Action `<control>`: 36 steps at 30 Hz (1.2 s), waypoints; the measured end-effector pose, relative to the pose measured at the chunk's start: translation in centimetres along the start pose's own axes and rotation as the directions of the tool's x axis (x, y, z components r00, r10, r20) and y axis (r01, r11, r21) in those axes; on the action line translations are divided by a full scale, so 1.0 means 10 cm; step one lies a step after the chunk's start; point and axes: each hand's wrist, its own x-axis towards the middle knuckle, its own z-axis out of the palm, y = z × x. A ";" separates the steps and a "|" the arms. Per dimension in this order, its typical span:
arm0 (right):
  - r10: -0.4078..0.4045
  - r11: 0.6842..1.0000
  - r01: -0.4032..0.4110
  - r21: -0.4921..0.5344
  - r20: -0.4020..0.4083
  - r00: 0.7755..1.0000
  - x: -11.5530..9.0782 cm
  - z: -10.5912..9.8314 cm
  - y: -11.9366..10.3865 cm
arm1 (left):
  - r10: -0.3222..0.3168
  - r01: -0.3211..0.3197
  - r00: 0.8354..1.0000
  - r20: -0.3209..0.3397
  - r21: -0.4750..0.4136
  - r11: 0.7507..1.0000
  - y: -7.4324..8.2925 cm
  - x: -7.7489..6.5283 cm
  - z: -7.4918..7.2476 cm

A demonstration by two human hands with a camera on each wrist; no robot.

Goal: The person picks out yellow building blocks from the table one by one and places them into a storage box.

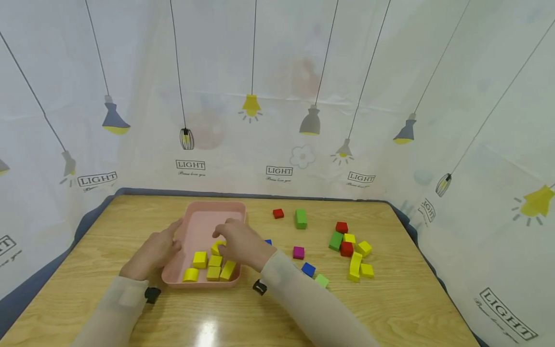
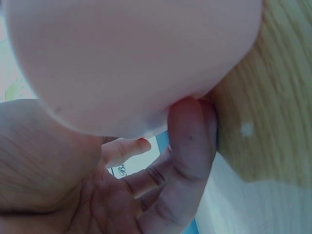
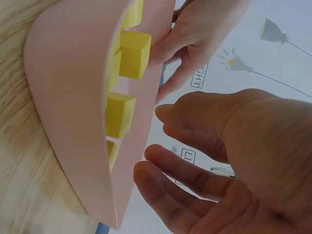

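Hovering with fingers parted and empty, right hand (image 1: 243,242) may knock solid yellow cube (image 1: 200,260) if lowered askew; left hand (image 1: 151,253) pinches wall of rectangular pink plastic tray (image 1: 204,224).

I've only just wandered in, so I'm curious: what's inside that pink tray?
At least six yellow blocks lie in the nearer part of the pink tray. The right hand partly covers one of them, and anything else beneath that hand can't be seen.
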 end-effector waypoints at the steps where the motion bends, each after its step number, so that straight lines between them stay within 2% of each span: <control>1: 0.011 1.000 -0.011 0.011 -0.002 1.000 -0.03 -0.01 0.02 | 0.001 -0.001 1.000 0.000 -0.003 1.000 0.00 0.00 0.00; 8: 0.100 0.995 -0.099 0.026 -0.023 0.995 -0.24 -0.07 0.20 | 0.013 -0.013 1.000 -0.009 0.019 1.000 -0.01 0.00 0.00; 16: 0.103 0.994 -0.105 -0.015 -0.109 0.989 -0.52 -0.21 0.54 | 0.025 -0.025 1.000 -0.013 0.024 0.999 -0.01 0.00 -0.01; 22: 0.126 0.992 -0.125 0.015 -0.168 0.978 -0.79 -0.33 0.87 | 0.024 -0.023 1.000 -0.010 0.036 0.999 0.00 -0.02 0.01; 28: 0.236 0.972 -0.233 0.040 -0.188 0.953 -1.05 -0.46 1.16 | 0.001 -0.001 1.000 0.003 0.036 0.999 0.01 -0.03 0.01; 36: 0.363 0.932 -0.356 0.071 -0.227 0.904 -1.38 -0.68 1.63 | 0.011 -0.011 1.000 -0.007 0.051 0.999 0.00 -0.01 0.01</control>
